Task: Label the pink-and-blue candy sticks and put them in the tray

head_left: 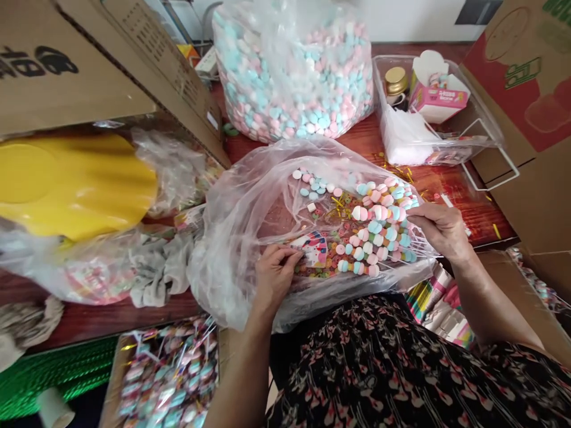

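A clear plastic bag (250, 238) lies open on the table, and inside it sits a heap of pink, blue and white candy skewers (377, 235) on thin white sticks. My left hand (274, 276) pinches the edge of a small printed paper card (312, 249) at the bag's near side. Small colourful ring candies (319, 270) lie beside the card. My right hand (439, 232) rests over the stick ends at the right of the heap, with its fingers curled. Whether those fingers grip the sticks or the bag is hard to see.
A large bag of pink and blue candies (292, 74) stands behind, beside a clear tub (428, 113) holding a jar and a small box. Cardboard boxes (89, 65) crowd both sides. A yellow plastic item (71, 184) lies left; a tray of wrapped candy (167, 374) sits lower left.
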`<action>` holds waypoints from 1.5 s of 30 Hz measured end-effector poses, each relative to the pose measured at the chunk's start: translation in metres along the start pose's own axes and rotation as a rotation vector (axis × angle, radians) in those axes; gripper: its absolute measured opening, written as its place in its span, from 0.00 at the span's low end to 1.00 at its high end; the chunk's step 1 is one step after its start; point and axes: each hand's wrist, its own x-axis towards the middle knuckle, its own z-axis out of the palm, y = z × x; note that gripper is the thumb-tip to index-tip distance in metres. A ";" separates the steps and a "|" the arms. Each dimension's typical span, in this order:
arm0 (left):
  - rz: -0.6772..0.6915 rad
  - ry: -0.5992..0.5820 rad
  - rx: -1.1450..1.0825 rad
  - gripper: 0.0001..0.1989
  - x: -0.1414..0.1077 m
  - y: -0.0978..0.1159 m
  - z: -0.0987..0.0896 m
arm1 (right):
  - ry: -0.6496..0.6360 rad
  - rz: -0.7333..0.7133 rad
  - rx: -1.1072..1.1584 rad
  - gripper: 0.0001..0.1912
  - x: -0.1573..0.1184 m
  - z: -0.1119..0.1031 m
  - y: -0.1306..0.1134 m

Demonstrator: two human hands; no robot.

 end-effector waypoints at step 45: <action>0.282 -0.098 0.196 0.07 0.006 0.017 -0.010 | -0.476 -0.311 -0.627 0.12 0.028 0.061 -0.065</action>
